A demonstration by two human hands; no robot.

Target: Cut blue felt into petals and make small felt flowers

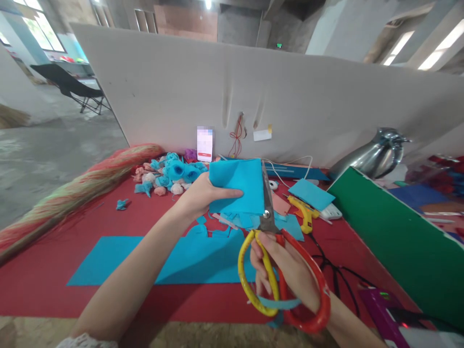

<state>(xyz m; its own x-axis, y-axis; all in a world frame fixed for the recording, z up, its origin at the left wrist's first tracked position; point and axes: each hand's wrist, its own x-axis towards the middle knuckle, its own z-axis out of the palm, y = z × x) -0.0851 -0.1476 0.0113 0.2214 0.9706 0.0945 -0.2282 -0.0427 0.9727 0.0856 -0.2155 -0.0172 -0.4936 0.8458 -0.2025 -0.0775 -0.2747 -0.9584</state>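
My left hand [201, 195] pinches a folded piece of blue felt [237, 186] and holds it up above the red mat [54, 270]. My right hand [290, 273] grips big scissors [270, 241] with one yellow and one red handle. Their blades stand upright along the felt's right edge. A thin blue felt strip [279, 303] hangs under my right fingers. A large blue felt sheet [188, 258] with cut-out edges lies flat on the mat below both hands.
A heap of blue and pink felt flowers [170, 174] lies at the back left beside a broom [72, 193]. A yellow glue gun [304, 210], cables, a phone [205, 143], a metal kettle [377, 154] and a green board [395, 232] lie to the right. A white board wall stands behind.
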